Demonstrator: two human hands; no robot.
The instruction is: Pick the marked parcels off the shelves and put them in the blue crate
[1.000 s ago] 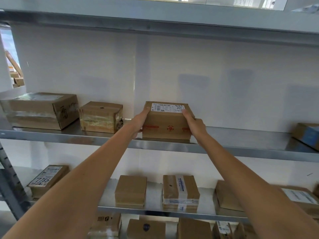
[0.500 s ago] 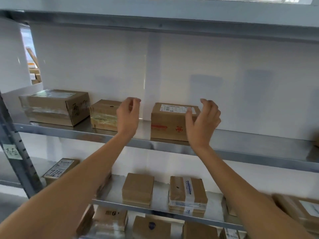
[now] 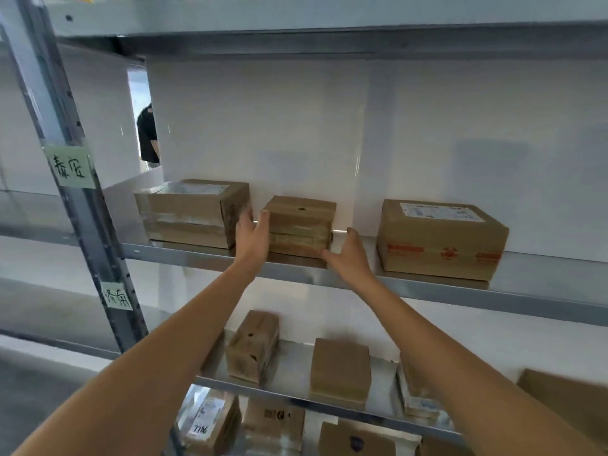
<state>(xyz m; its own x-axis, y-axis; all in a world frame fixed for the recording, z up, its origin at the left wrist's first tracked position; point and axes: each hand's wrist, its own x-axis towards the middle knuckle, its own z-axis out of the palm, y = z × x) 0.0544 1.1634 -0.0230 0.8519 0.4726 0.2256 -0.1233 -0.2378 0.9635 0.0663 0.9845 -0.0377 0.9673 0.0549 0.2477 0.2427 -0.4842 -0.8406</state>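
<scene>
While hands (image 3: 253,236) flank it — parcel (image 3: 301,225) shelved.

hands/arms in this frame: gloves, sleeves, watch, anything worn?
Nothing worn that shows. The left hand and right hand are bare, no gloves, rings or markings visible. Both forearms are bare up to the frame edge: no sleeves, watch, bands or cables in view.

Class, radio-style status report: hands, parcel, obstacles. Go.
Both hands open, left hand and right hand flanking the small taped parcel. Parcel on shelf, not lifted. Larger box crowds left hand.
</scene>
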